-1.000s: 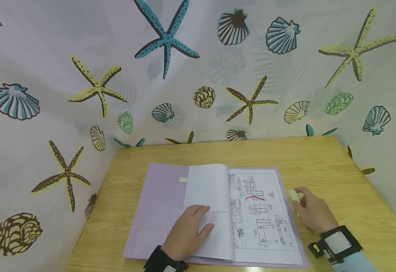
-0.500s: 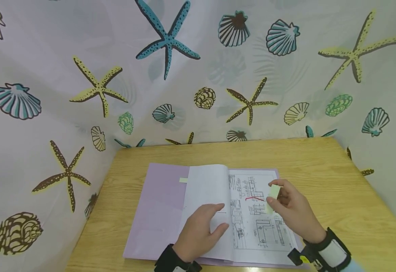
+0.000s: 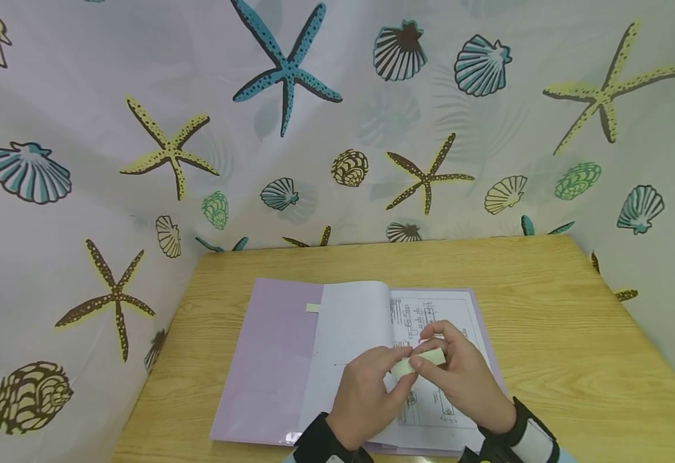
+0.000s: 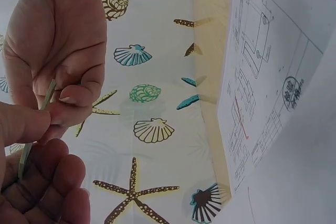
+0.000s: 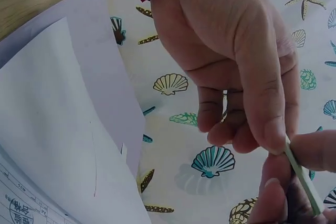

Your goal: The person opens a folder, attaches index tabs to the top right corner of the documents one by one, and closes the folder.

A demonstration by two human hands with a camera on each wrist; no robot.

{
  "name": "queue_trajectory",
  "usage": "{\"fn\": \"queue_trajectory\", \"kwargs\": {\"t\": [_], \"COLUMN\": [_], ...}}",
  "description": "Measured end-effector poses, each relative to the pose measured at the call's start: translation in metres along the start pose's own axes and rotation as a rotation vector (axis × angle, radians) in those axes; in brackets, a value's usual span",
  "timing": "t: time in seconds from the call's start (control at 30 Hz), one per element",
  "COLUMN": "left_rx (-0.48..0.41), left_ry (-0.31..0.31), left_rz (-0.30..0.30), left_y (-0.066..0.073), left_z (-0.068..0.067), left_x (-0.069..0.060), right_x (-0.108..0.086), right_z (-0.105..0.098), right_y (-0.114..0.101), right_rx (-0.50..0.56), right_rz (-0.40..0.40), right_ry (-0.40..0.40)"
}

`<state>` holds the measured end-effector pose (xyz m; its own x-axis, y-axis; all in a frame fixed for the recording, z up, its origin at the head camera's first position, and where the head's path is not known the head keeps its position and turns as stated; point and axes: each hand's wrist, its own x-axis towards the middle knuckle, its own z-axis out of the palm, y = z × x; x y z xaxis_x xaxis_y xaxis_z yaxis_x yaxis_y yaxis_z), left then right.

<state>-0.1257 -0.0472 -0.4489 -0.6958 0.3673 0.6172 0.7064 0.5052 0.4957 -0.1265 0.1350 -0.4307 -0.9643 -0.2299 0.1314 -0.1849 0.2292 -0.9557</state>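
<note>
A small pale green sticky-note pad (image 3: pixel 433 356) is held above the open folder, between both hands. My left hand (image 3: pixel 369 395) pinches its left end between thumb and index finger. The right hand (image 3: pixel 470 382) grips the pad from the other side with thumb and fingers. Both wrist views show the pad edge-on as a thin strip (image 5: pixel 302 179). Below the hands lies a purple folder (image 3: pixel 268 360) with a blank white page (image 3: pixel 351 315) on the left and a printed technical drawing (image 3: pixel 406 308) on the right, partly hidden by the hands.
A pale green tab (image 3: pixel 312 308) sticks out from the blank page's left edge. The folder lies on a wooden table (image 3: pixel 557 302). A white cloth (image 3: pixel 325 96) printed with starfish and shells hangs behind and at the sides.
My right hand has brought the sticky-note pad leftward from the table's right side to above the folder. The left hand has lifted off the blank page, moved right and taken hold of it too.
</note>
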Motion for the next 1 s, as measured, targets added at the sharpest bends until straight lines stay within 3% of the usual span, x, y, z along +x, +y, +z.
{"fn": "queue_trajectory", "kwargs": {"t": [0.33, 0.6, 0.83, 1.0], "left_rx": [0.198, 0.303, 0.307, 0.293], "left_ry": [0.1, 0.125, 0.139, 0.125], "left_rz": [-0.064, -0.049, -0.04, -0.036], "left_y": [-0.004, -0.004, -0.005, -0.006], "left_z": [0.002, 0.004, 0.004, 0.005], "left_x": [-0.001, -0.002, -0.003, -0.003], "right_x": [0.005, 0.009, 0.009, 0.01], "right_z": [0.007, 0.012, 0.014, 0.011], "right_y": [0.012, 0.018, 0.019, 0.018], "right_rx": [-0.145, -0.362, -0.405, -0.304], "right_rz": [-0.123, -0.187, -0.236, -0.254], "right_ry": [0.219, 0.341, 0.376, 0.32]}}
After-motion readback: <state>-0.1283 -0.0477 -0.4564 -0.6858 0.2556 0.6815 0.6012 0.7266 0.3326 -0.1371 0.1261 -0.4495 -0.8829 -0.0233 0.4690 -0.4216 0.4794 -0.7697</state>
